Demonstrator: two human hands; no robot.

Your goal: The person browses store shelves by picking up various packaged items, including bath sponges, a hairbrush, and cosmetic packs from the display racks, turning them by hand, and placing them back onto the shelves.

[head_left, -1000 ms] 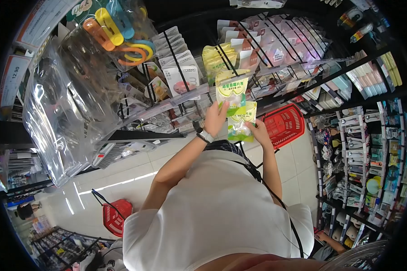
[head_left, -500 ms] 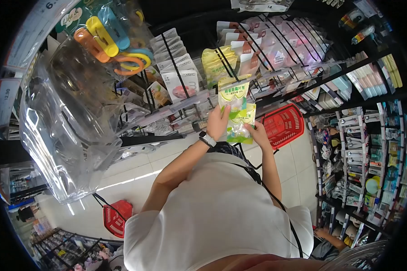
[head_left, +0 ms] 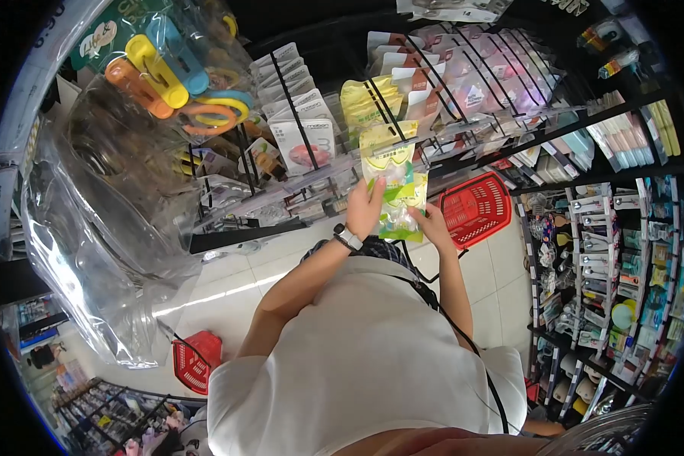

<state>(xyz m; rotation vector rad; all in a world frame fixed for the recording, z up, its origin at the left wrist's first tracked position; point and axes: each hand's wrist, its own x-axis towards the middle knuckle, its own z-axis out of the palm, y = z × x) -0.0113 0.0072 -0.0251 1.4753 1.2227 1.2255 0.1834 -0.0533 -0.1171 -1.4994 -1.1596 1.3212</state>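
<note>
My left hand (head_left: 366, 207) is closed on a yellow-and-green packet (head_left: 387, 156), its thumb lying across the front. The top of this packet reaches the front of the hanging rack, just below similar yellow packets (head_left: 368, 102) on a hook. A second yellow-and-green packet (head_left: 414, 199) overlaps it lower down on the right. My right hand (head_left: 432, 226) pinches that lower packet near its right edge. Both packets are upright with their printed fronts facing me, and small lettering on them is hard to read.
Clear plastic packaging (head_left: 91, 251) and a pack of colourful scissors (head_left: 171, 72) hang close at left. White boxed packs (head_left: 308, 140) hang beside the yellow ones. One red basket (head_left: 475, 209) is right of my hands, another red basket (head_left: 197, 361) lower left. Stocked shelves (head_left: 593, 258) stand at right.
The left packet's top now overlaps the rack's front more, and both packets have shifted slightly left. The hanging plastic packaging appears farther left and lower. Another person's arm at lower right is less visible.
</note>
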